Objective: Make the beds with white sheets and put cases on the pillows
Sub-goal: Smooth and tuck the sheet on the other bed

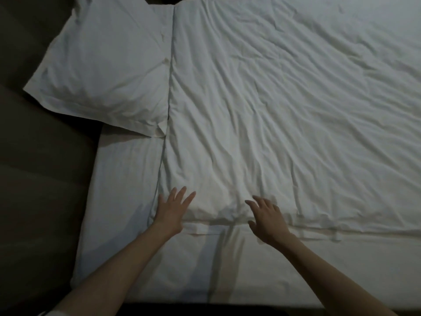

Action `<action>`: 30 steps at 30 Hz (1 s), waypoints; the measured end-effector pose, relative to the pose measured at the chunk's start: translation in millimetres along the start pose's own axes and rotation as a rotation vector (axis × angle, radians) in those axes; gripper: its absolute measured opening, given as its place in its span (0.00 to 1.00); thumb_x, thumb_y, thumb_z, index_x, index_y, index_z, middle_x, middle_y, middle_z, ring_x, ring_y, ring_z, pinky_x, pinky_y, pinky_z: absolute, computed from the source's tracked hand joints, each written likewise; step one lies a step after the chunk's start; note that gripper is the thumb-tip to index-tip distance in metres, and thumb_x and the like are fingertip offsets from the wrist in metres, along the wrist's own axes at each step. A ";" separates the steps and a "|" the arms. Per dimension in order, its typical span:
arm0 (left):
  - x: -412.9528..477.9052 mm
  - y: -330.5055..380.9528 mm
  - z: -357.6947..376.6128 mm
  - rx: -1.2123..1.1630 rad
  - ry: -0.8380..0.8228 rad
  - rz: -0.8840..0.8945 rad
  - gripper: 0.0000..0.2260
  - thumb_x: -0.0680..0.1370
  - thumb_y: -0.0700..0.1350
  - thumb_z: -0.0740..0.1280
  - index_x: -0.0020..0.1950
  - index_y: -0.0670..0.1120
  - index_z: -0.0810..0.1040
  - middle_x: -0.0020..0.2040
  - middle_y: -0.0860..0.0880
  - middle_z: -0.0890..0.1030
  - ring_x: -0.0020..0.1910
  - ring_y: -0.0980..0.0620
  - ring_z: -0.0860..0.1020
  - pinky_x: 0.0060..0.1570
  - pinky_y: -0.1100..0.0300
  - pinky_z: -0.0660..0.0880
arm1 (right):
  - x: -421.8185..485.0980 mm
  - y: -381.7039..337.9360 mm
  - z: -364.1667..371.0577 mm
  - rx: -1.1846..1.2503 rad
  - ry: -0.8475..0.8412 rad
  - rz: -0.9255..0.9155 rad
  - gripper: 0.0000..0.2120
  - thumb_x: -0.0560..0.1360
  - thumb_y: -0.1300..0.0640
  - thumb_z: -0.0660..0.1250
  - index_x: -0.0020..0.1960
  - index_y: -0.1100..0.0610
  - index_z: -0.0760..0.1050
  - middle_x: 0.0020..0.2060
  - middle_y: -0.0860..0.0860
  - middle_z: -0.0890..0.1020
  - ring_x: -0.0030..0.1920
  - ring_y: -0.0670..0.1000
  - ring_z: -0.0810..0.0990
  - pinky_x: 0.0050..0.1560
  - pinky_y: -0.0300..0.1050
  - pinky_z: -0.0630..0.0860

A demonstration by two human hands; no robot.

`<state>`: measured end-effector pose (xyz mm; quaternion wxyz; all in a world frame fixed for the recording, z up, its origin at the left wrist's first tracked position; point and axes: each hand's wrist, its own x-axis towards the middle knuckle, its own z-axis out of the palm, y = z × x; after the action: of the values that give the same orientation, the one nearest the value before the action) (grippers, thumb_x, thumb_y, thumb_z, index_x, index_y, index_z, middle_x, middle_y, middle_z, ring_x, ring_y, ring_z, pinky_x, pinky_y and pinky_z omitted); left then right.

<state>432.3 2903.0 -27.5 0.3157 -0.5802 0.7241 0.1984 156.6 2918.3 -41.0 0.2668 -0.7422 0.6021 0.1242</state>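
Both hands lie spread on the near edge of the white duvet point(273, 115), fingers straight and fanned, gripping nothing. The left hand point(172, 210) is at the duvet's corner and the right hand point(267, 218) a little further along the same edge. Flat palms suit smoothing, so I judge they are there to press the corner down and square it with the bed. The duvet covers most of the bed and is heavily creased, so more flattening looks due. Beneath it the white bottom sheet point(127, 201) shows as a strip along the near side and at the head end, lying fairly taut. The pillow point(102, 71), already in its white case, lies at the head end against the duvet's edge, one side reaching over the dark padded panel point(34, 167) beside the bed
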 end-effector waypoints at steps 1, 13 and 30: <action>9.2 -2.2 6.2 -0.003 -0.010 0.002 0.46 0.75 0.47 0.68 0.77 0.56 0.35 0.79 0.50 0.39 0.78 0.44 0.42 0.72 0.37 0.51 | 6.2 -0.5 5.2 -0.011 -0.010 0.003 0.30 0.78 0.50 0.63 0.76 0.50 0.55 0.76 0.52 0.57 0.75 0.54 0.57 0.72 0.50 0.58; 86.0 -9.8 79.6 0.097 0.014 0.025 0.54 0.70 0.53 0.75 0.76 0.57 0.33 0.78 0.46 0.38 0.77 0.39 0.45 0.70 0.36 0.55 | 67.4 17.7 71.8 -0.164 -0.106 0.046 0.44 0.73 0.49 0.69 0.78 0.50 0.42 0.77 0.57 0.48 0.75 0.63 0.53 0.72 0.58 0.59; 108.2 -32.7 60.9 -0.108 0.471 0.116 0.20 0.50 0.41 0.78 0.39 0.41 0.81 0.31 0.43 0.78 0.25 0.42 0.75 0.23 0.56 0.72 | 87.2 11.3 60.6 -0.109 0.286 0.070 0.11 0.67 0.64 0.73 0.40 0.56 0.70 0.33 0.54 0.76 0.30 0.56 0.73 0.29 0.46 0.60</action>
<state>463.9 2857.3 -143.2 0.0948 -0.5840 0.7981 0.1138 175.3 2877.6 -138.0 0.1329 -0.7442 0.6520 0.0590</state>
